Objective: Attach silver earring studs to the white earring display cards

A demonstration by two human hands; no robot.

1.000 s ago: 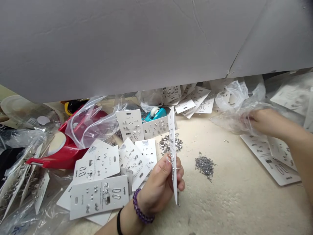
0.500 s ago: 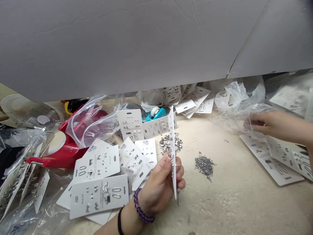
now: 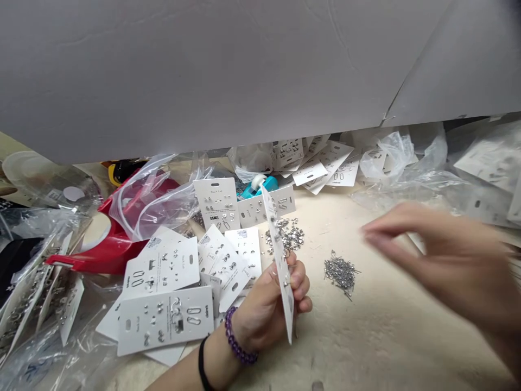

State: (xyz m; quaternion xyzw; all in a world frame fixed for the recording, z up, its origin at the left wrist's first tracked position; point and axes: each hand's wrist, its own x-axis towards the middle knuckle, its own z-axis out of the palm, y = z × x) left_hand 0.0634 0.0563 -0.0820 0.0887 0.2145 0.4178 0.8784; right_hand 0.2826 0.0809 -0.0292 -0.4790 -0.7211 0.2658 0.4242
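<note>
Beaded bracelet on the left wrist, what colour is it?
Purple, best seen in the head view: the beaded bracelet sits beside a thin black band.

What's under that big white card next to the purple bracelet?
Other white cards poke out from beneath the big card, one below it and several above. Whatever lies under its middle is covered.

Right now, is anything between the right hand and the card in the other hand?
Nothing visible. Open air lies between the blurred right hand and the earring card in the left hand; a metal pile lies below on the table.
</note>
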